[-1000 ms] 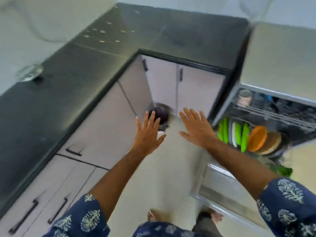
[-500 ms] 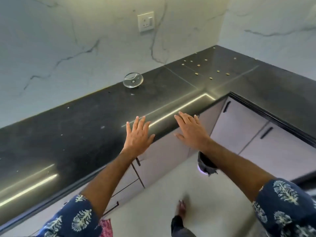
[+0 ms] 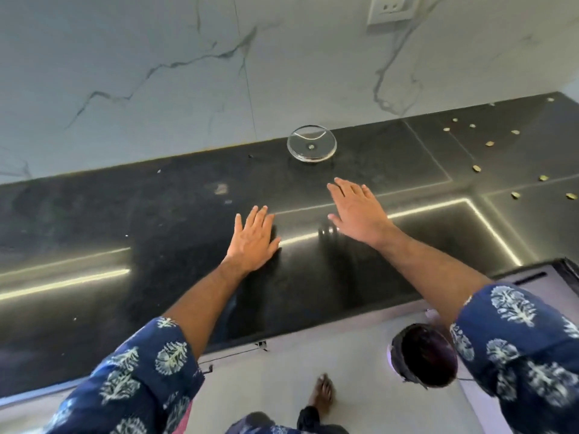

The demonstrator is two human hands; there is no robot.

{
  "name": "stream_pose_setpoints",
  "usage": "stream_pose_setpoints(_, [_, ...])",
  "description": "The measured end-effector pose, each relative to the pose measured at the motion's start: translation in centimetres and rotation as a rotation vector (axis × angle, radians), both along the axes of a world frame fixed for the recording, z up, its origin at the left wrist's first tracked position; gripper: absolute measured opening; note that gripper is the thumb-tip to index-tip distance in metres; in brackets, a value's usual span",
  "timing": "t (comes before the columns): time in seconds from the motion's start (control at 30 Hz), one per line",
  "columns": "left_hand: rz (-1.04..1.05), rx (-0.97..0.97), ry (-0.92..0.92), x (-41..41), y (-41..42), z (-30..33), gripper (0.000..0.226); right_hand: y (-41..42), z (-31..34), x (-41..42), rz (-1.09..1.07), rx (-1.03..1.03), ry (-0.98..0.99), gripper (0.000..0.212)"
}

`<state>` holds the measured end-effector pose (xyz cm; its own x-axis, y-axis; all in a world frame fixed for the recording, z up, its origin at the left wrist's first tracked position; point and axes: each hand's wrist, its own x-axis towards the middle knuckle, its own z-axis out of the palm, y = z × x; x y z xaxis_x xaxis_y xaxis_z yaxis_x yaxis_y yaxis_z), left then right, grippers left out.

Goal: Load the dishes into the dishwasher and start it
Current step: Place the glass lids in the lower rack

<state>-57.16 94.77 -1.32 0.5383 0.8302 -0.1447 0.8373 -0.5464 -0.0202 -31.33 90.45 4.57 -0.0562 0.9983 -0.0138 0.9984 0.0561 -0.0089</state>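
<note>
Head view, glass bowl point(image 3: 311, 146) on counter point(image 3: 125, 220), just beyond flat, empty right hand point(image 3: 357, 211), left hand point(image 3: 253, 236) likewise

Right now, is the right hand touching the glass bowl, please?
Apart: the head view shows bare black counter between the right hand and the glass bowl.

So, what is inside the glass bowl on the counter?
The glass bowl looks empty; through it only the dark counter and a small spot at its centre show. What that spot is cannot be told.
</note>
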Motion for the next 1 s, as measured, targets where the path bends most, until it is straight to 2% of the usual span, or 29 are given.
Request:
stream_pose_setpoints(0.1, [-0.005, -0.016, 0.004, 0.4, 2.8, -2.1, 0.068, 5.0, -1.1, 1.3, -0.004, -0.016, -0.006, 0.073])
stream_pose_setpoints(0.4, [-0.051, 0.024, -0.177, 0.1, 6.6, -5.6, 0.071, 16.2, -4.8, 1.2, -0.045, -0.032, -0.090, 0.074])
stream_pose_setpoints(0.67, [-0.062, 0.004, -0.169, 0.1, 6.9, -5.9, 0.070, 21.2, -6.7, 1.4, -0.177, 0.071, -0.107, 0.051])
stream_pose_setpoints(0.8, [-0.078, 0.004, -0.173, 0.1, 6.8, -5.8, 0.070, 18.6, -5.6, 1.0, -0.169, 0.204, -0.033, 0.037])
stream_pose_setpoints(0.9, [-0.096, 0.006, -0.161, 0.1, 6.8, -5.7, 0.070, 12.5, -4.9, 0.0, -0.137, 0.357, 0.120, 0.031])
stream_pose_setpoints(1.0, [-0.096, 0.005, -0.161, 0.3, 6.7, -5.6, 0.069, 4.3, -3.3, -1.6, -0.159, 0.363, 0.357, 0.012])
